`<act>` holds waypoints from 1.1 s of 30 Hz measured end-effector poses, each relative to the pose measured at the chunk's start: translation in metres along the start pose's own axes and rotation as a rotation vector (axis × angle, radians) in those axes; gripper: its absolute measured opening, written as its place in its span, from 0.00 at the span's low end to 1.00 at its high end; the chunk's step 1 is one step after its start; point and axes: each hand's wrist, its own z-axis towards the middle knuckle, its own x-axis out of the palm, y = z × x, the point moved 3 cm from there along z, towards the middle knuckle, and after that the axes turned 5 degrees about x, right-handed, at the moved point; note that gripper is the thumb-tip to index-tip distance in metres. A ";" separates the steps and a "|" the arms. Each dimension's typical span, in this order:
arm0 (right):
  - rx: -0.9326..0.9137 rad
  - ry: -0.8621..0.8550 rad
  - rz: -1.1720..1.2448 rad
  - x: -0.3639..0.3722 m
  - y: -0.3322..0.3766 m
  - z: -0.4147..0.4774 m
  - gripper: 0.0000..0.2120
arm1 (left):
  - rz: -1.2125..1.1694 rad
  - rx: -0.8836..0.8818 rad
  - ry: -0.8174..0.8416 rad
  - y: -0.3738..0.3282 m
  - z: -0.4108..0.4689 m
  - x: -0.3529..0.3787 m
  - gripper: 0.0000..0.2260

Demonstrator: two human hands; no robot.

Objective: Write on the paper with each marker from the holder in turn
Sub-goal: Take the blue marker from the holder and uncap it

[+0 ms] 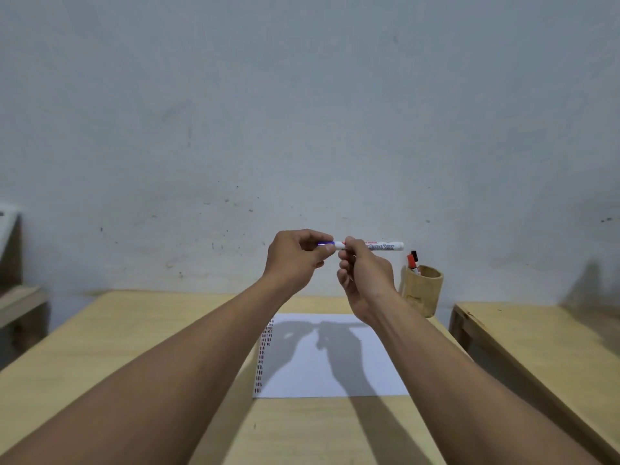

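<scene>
A white marker (382,246) with a blue cap end is held level in the air above the table, in front of the wall. My left hand (297,256) pinches the blue cap end. My right hand (364,280) grips the white barrel near its middle. Below the hands lies a white sheet of paper (369,370) with rows of red marks along its left edge. A bamboo holder (424,290) stands at the table's back right, with a red marker (412,260) and a black-capped one sticking out.
The paper rests on a light wooden table (134,347). A second wooden table (543,347) stands to the right across a narrow gap. A wooden piece of furniture (20,307) sits at the far left. A grey wall is close behind.
</scene>
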 end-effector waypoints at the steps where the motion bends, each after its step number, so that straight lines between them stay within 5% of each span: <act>1: -0.004 0.008 -0.002 0.001 -0.001 -0.001 0.06 | 0.028 0.009 0.014 0.000 0.000 -0.003 0.03; 10: -0.049 0.025 -0.019 0.008 -0.015 0.003 0.07 | 0.159 -0.048 0.040 0.009 -0.002 -0.040 0.09; 17: 0.067 0.113 -0.103 0.012 -0.043 0.004 0.03 | 0.572 -0.086 -0.042 0.044 -0.016 -0.085 0.04; 25: -0.052 0.097 -0.492 0.007 -0.086 0.020 0.06 | 0.802 -0.170 0.118 0.118 -0.037 -0.097 0.14; 33: -0.100 0.077 -0.706 0.006 -0.126 0.033 0.08 | 0.986 -0.087 0.183 0.143 -0.046 -0.090 0.10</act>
